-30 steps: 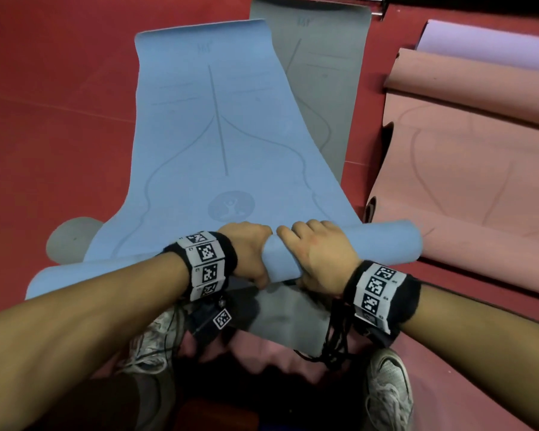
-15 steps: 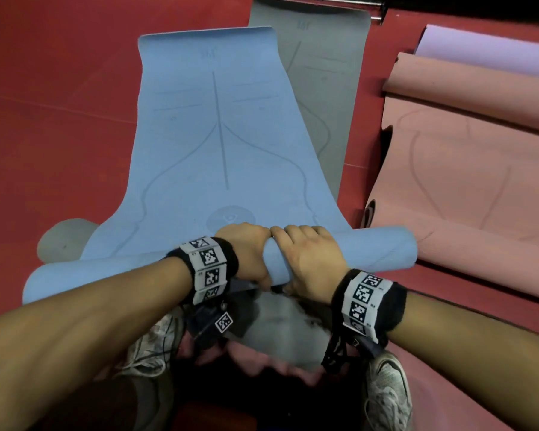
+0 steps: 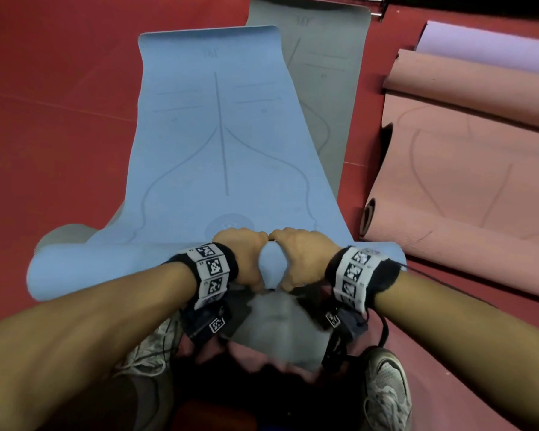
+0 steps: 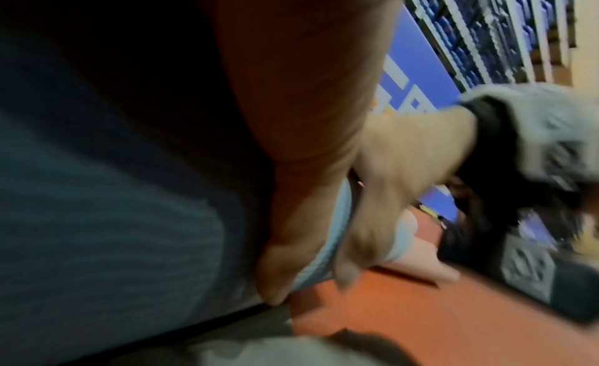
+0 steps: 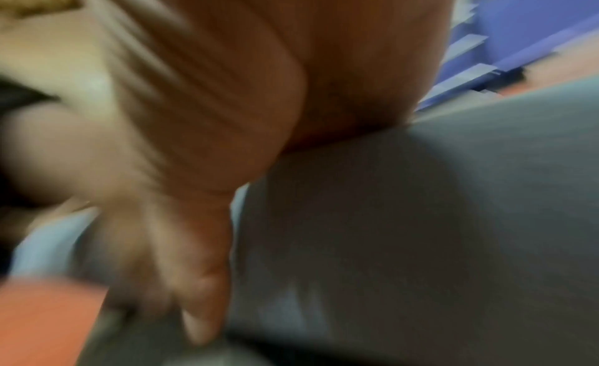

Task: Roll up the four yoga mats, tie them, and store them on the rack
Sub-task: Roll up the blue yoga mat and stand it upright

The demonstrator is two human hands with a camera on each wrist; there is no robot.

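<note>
Light-blue rubber yoga mat (image 3: 218, 144): barely rolled, left hand (image 3: 243, 253) and right hand (image 3: 302, 253) gripping roll (6 o'clock); grey mat (image 3: 327, 98), pink mat (image 3: 467, 181) unrolled, none tied.

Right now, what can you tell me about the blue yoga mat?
The blue yoga mat is light blue, matte and foam-like, printed with faint alignment lines and a round emblem. Its near end is rolled into a tube lying crosswise; the rest lies flat, stretching away over a grey mat on the red floor. The left hand and right hand grip the roll's middle, side by side. No tie is visible.
</note>
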